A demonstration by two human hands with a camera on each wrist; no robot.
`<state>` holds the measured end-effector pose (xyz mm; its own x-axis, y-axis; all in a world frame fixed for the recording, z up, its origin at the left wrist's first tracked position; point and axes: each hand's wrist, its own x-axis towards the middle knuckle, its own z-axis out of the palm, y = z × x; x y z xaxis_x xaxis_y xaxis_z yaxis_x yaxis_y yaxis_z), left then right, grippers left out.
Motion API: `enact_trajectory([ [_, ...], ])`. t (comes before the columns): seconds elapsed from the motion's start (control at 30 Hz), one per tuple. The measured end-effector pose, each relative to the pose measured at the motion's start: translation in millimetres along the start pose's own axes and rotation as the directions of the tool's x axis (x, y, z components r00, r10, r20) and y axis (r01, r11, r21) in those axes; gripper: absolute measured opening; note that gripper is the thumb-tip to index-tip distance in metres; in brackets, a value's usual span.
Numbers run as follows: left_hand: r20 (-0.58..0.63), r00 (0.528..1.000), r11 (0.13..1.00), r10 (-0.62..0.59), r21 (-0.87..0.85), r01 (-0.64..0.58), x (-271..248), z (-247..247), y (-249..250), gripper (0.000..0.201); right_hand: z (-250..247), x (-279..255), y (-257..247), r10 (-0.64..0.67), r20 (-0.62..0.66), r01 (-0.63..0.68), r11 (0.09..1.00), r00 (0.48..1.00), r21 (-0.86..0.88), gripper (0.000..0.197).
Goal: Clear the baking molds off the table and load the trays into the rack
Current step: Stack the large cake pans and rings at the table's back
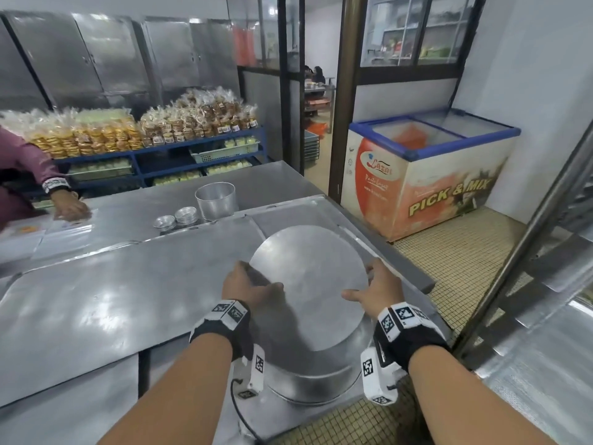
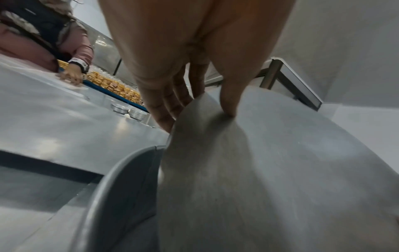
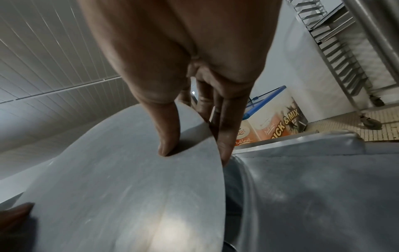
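Observation:
I hold a round flat metal disc (image 1: 308, 284) tilted over a large round baking mold (image 1: 309, 382) at the table's near corner. My left hand (image 1: 256, 277) pinches the disc's left edge, thumb on top and fingers beneath. On the opposite edge my right hand (image 1: 362, 284) grips the same way. In the left wrist view the left hand (image 2: 198, 117) clamps the disc (image 2: 259, 170) above the mold's wall (image 2: 121, 187). The right wrist view shows the right hand (image 3: 194, 156) on the disc (image 3: 118, 187). Flat metal trays (image 1: 96, 300) cover the table.
A tall round mold (image 1: 215, 200) and two stacks of small molds (image 1: 176, 220) stand at the far side. Another person's hand (image 1: 69, 208) rests on the table at left. A tray rack (image 1: 545, 252) rises at right, beyond a chest freezer (image 1: 433, 175).

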<state>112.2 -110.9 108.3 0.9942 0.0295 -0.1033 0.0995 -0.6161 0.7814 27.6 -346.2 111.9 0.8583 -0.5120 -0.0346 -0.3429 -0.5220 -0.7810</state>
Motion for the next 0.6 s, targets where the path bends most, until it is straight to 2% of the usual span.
enact_trajectory([
  [0.07,-0.054,0.998,0.999,0.022,0.043,-0.019,1.4,3.1,-0.5,0.030,0.2,4.6,8.1,-0.038,0.034,0.039,0.999,0.999,-0.036,0.046],
  [0.13,-0.075,0.997,0.998,0.012,0.067,-0.007,4.6,3.9,-3.8,0.024,1.6,11.1,15.3,-0.039,0.070,0.044,0.997,0.997,-0.067,0.036],
  [0.23,-0.065,0.997,0.997,-0.028,0.076,0.033,7.0,5.7,-11.8,0.022,3.3,20.3,22.0,-0.043,0.040,0.047,0.990,0.998,-0.131,0.017],
  [0.4,-0.013,0.999,0.991,-0.049,0.125,0.051,5.4,12.7,-19.7,0.026,5.4,30.7,30.4,-0.057,0.064,0.067,0.984,0.996,-0.164,0.012],
  [0.5,-0.055,0.997,0.975,-0.056,0.211,0.066,4.7,16.8,-22.1,0.024,3.0,36.0,29.5,-0.110,0.091,0.123,0.980,0.990,-0.157,0.020],
  [0.6,-0.045,0.994,0.964,-0.097,0.245,0.105,6.0,20.2,-25.1,0.025,0.0,42.9,26.8,-0.076,0.120,0.101,0.970,0.990,-0.222,0.012],
])
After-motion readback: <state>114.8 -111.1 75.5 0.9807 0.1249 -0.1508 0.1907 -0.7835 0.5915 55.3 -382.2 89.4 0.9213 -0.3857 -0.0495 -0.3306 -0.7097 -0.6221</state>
